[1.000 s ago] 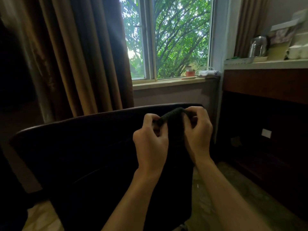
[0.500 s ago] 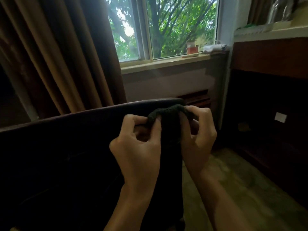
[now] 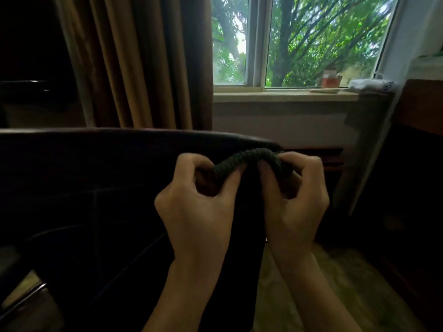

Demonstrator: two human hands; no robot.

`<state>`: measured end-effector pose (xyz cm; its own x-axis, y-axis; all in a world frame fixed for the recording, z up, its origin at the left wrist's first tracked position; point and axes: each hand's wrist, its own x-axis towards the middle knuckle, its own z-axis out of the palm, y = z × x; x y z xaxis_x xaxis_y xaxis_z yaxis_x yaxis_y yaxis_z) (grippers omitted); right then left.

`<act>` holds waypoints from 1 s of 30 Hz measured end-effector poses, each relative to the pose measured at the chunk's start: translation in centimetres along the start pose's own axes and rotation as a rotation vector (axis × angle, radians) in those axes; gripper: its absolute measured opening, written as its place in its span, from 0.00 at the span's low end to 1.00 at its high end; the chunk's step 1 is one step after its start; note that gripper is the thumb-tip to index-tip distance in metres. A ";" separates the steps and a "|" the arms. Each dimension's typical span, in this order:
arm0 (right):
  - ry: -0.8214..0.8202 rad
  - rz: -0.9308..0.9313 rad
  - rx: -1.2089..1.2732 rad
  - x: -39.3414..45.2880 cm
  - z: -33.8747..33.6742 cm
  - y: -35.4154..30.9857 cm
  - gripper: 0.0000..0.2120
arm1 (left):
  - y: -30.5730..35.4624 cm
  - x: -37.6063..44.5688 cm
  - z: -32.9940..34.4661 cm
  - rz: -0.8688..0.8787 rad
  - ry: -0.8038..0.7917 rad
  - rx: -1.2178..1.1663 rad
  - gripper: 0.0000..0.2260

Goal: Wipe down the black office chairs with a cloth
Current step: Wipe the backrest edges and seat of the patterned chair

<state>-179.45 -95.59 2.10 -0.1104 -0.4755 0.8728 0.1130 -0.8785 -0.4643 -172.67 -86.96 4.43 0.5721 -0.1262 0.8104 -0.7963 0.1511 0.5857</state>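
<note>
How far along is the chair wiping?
Nothing visibly finished yet. In hand: the left hand and right hand both pinch the dark cloth, bunched by the top right corner of the chair back; whether it touches is unclear. Left: apparently the broad back panel. The room is too dim to tell wiped parts from unwiped.

Both forearms rise from the bottom edge to mid-frame; the left hand [image 3: 199, 207] and right hand [image 3: 296, 200] sit side by side, backs toward the camera, fingers curled, each pinching a dark cloth [image 3: 251, 156]
</note>
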 end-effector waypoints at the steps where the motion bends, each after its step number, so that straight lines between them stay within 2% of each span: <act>1: -0.001 0.015 0.016 -0.2 0.1 0.0 0.08 | -0.1 -0.2 -0.1 0.015 0.003 -0.009 0.12; 5: 0.013 0.025 0.041 -0.8 0.4 0.1 0.07 | -1.1 -0.6 -0.1 0.041 -0.003 -0.034 0.13; 10: -0.019 0.128 0.039 -0.7 -0.2 -0.2 0.08 | -0.7 -0.9 -0.2 -0.013 -0.054 -0.096 0.12; 17: -0.235 0.289 -0.137 1.2 -1.7 -2.3 0.07 | 1.3 0.5 -1.1 -0.152 -0.156 0.030 0.15; 21: -0.260 0.291 -0.114 1.4 -1.9 -2.2 0.06 | 1.4 -0.2 -0.9 -0.219 -0.100 0.006 0.14; 25: -0.246 0.244 -0.024 0.8 -1.9 -0.3 0.07 | 0.3 -1.0 -0.3 -0.192 -0.053 0.061 0.14; 28: -0.257 0.241 -0.017 -1.4 -1.9 1.6 0.08 | -1.5 -2.3 -0.1 -0.191 -0.070 0.148 0.14; 30: -0.281 0.264 -0.046 -3.3 -1.8 2.9 0.09 | -3.1 -4.0 -0.1 -0.265 -0.098 0.169 0.13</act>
<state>-180.48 -96.65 -2.43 0.1922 -0.6598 0.7265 0.0561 -0.7317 -0.6793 -172.49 -86.85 -0.57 0.7486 -0.2338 0.6204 -0.6486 -0.0637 0.7585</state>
